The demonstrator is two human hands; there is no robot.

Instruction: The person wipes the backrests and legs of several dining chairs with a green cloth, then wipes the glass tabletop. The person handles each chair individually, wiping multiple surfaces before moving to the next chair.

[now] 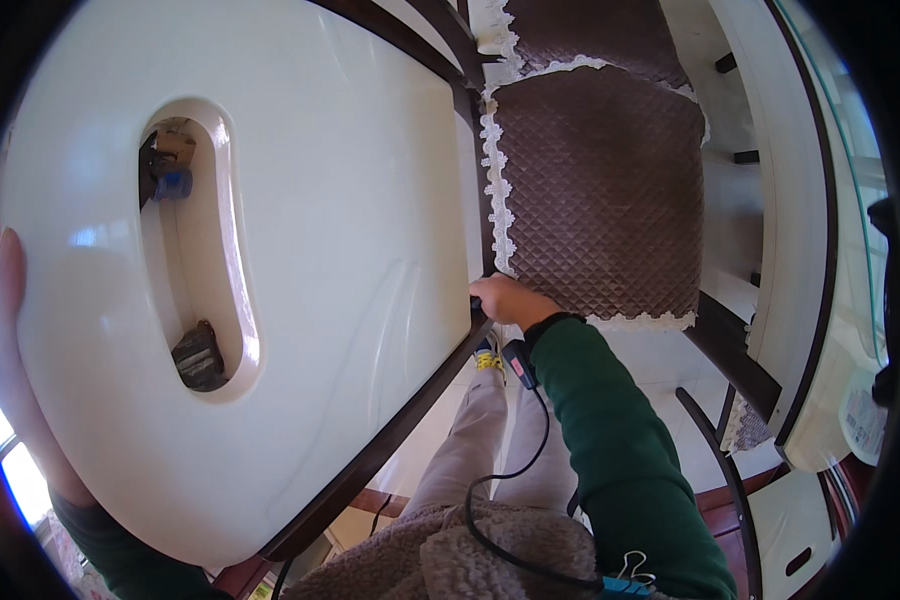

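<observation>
A glossy white chair back panel [345, 225] with a long oval slot and a dark wooden frame [390, 442] fills the left half of the view, close to the camera. My left hand [6, 277] lies against its far left edge, only partly seen; its grip is hidden. My right hand [506, 298] is closed at the frame's lower right corner, beside a quilted brown seat cushion [600, 195] with white lace trim. A small black part shows at the fingertips. Below the right wrist hangs a black device [520, 364] on a black cable.
A white table edge [784, 187] with a glass top runs down the right. Another chair [787, 525] stands at the lower right. A blue binder clip [626, 586] is near my waist. Through the slot, a blue object [174, 184] and a dark item [199, 360] are visible.
</observation>
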